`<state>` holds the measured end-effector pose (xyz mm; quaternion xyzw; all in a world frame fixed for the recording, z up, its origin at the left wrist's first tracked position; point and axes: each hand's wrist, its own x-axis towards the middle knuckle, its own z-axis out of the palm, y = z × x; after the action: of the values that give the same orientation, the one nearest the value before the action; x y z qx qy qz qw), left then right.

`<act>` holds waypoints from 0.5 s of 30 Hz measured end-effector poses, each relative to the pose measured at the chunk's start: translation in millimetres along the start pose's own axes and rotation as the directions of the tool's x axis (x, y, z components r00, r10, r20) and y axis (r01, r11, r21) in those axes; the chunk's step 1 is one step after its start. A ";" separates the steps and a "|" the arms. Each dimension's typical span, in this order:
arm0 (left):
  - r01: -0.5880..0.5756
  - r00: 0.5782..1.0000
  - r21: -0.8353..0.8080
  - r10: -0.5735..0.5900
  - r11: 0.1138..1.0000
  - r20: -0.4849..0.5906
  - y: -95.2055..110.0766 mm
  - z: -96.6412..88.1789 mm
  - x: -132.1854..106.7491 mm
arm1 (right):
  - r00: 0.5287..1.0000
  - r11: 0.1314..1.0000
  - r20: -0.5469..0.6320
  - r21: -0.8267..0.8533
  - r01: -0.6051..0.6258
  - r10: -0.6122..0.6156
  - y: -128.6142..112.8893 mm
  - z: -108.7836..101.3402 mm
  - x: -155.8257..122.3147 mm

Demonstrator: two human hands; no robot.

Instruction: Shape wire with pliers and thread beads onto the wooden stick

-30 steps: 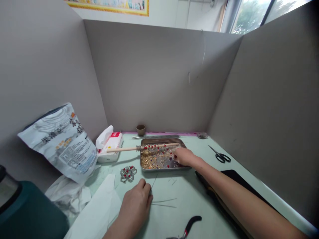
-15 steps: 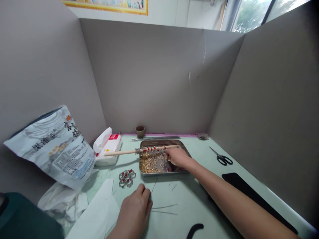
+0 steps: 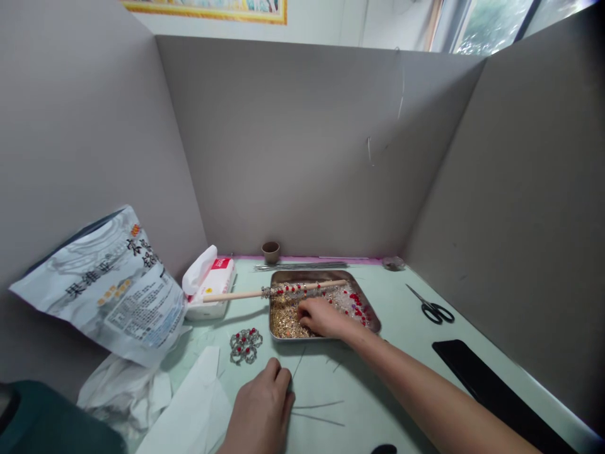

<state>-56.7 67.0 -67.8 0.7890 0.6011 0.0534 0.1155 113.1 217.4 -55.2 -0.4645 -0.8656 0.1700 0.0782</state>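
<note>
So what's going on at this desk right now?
A person sits at a partitioned desk doing beadwork. The right hand reaches into a metal tray of small gold and red beads, fingertips down among them. A wooden stick with beaded wire wound on it lies across the tray's far edge. The left hand rests closed on the table beside thin wire pieces. A finished beaded ornament lies left of the tray; scissors lie to the right.

Partitioned craft workstation: grey divider panels (image 3: 293, 145) enclose a pale green bench (image 3: 392, 353). On it: metal tray of beads (image 3: 326, 277), scissors (image 3: 432, 309), cut wire pieces (image 3: 316, 410), finished beaded ornament (image 3: 244, 345).
</note>
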 end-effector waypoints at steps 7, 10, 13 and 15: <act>0.024 0.999 0.005 -0.024 1.000 0.035 0.8 -0.6 3.4 | 0.999 1.000 -0.032 0.004 -0.008 0.008 -3.9 -11.1 4.4; 0.019 0.999 -0.010 -0.019 1.000 0.051 -0.8 1.4 5.1 | 0.997 0.997 0.009 0.019 0.080 -0.080 -9.2 -9.9 7.4; 0.029 0.997 -0.009 -0.028 1.000 0.077 -1.9 2.2 6.0 | 0.992 0.991 0.051 0.061 0.116 -0.119 -13.4 -4.4 10.9; 0.039 0.994 0.001 -0.039 0.999 0.101 -2.0 1.9 6.4 | 0.988 0.986 0.068 0.096 0.133 -0.140 -14.1 -2.7 12.2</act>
<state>-56.4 73.4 -70.5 0.7787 0.6098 0.0115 0.1470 96.1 220.9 -47.8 -0.3935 -0.8889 0.2210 0.0783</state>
